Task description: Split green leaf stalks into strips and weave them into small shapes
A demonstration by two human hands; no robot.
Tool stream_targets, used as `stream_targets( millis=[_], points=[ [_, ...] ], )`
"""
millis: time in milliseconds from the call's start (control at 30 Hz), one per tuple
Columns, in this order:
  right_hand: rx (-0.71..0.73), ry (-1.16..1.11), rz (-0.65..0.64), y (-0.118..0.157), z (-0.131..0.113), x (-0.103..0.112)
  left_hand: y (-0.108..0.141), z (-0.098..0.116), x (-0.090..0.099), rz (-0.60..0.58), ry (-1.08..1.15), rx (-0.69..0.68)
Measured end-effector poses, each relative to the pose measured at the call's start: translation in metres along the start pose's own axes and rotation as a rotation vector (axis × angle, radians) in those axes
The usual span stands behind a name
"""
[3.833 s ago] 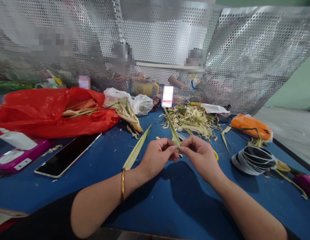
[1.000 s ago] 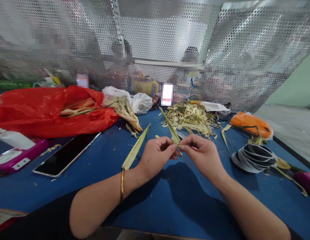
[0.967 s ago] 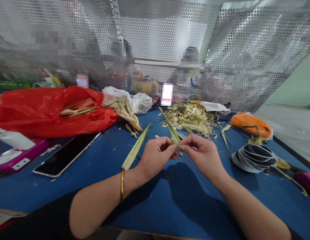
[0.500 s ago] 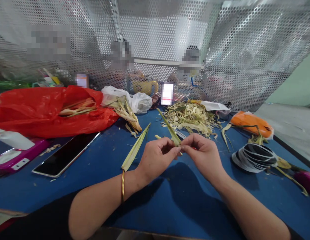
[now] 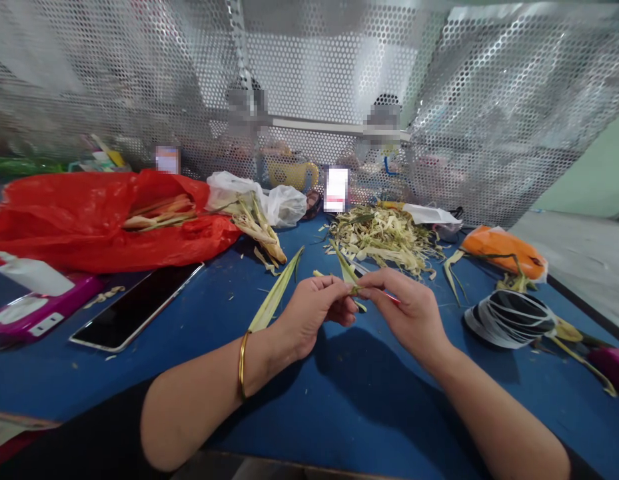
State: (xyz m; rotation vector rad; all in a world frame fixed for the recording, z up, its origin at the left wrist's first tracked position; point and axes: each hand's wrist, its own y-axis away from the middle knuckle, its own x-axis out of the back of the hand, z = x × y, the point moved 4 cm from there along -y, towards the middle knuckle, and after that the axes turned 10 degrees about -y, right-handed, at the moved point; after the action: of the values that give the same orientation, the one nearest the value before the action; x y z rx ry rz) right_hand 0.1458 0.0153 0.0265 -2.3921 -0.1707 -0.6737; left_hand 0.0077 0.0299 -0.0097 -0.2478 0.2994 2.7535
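Both my hands meet over the blue table (image 5: 299, 427), pinching a pale green corn husk strip (image 5: 344, 264) between thumbs and fingers. My left hand (image 5: 316, 310) is closed on the strip's near end, its other fingers curled under. My right hand (image 5: 406, 303) grips the same end, fingertips almost touching the left ones. A thin red object (image 5: 392, 299) shows beside the right fingers; its kind is unclear. Another long husk piece (image 5: 276, 293) lies just left of my left hand, its lower end by the gold bangle (image 5: 242, 367). The strip's pinched end is mostly hidden by fingers.
A heap of shredded husk (image 5: 386, 237) lies beyond my hands. To the left are a red plastic bag (image 5: 79, 220) holding husks, a phone (image 5: 139, 307) and a purple power strip (image 5: 54, 307). A wire-wound black spool (image 5: 512, 319) stands right. Behind rises a perforated metal screen (image 5: 329, 60).
My left hand has turned slightly and its lower fingers have spread a little. The husk strip's tip has dropped lower and reaches less far beyond my fingers. The view has shifted slightly.
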Motion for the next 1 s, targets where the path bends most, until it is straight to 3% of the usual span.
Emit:
stream_targets(
  millis=[233,400,633,833,1000],
  points=[
    [0.162,0.18,-0.097,0.002,-0.005,0.0,0.0,-0.003,-0.001,-0.029,0.074,0.057],
    [0.214,0.282,-0.085,0.002,-0.006,-0.001,-0.002,-0.008,-0.001,-0.033,0.129,0.12],
    [0.301,0.452,-0.07,0.002,-0.011,-0.001,-0.001,-0.004,0.0,-0.011,0.075,0.085],
    [0.175,0.32,-0.031,0.002,-0.007,-0.001,-0.002,-0.005,0.001,0.021,0.095,0.098],
    [0.168,0.307,-0.04,0.003,-0.005,-0.001,-0.002,-0.004,0.001,0.033,0.084,0.082]
  ],
)
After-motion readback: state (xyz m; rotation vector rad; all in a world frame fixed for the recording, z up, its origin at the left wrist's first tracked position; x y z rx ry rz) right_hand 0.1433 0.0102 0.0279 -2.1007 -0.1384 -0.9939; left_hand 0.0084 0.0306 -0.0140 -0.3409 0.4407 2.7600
